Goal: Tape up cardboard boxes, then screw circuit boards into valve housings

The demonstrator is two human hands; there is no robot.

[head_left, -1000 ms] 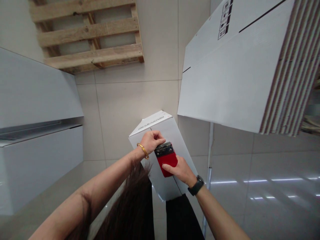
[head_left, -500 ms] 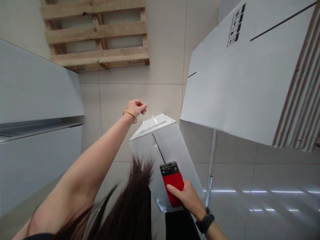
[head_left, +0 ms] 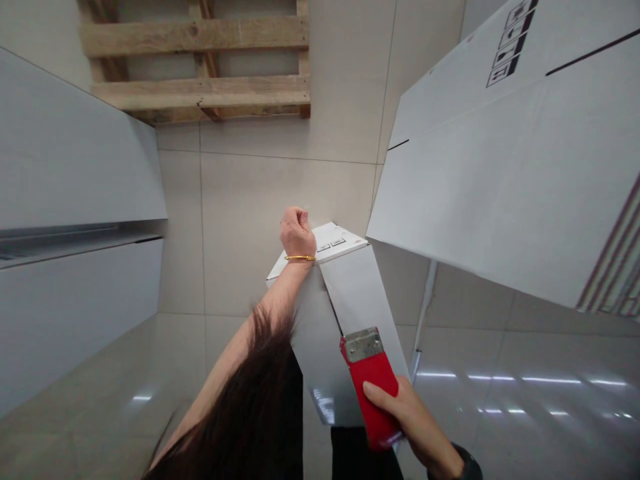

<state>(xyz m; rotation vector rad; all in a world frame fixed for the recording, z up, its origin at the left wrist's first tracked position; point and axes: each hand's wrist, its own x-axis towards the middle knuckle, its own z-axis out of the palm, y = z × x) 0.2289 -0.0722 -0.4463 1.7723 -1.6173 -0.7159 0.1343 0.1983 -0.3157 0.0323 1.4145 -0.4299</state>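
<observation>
One white cardboard box (head_left: 360,293), right hand (head_left: 411,415) grasping one red metal-tipped tape dispenser (head_left: 373,381), left hand (head_left: 295,231) clenched at far edge, one slatted wooden pallet (head_left: 200,60).

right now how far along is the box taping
Done: white box flaps are shut. In hand: the left hand sits fisted at its far edge; the right hand holds the red dispenser at the seam's near end. Left: likely tearing off; tape itself indiscernible.

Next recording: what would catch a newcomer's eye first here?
The red tape dispenser stands out, gripped by the right hand at the near end of a white box, low in the middle. The left hand is a fist at the box's far edge, with a wooden pallet on the floor beyond.
</observation>
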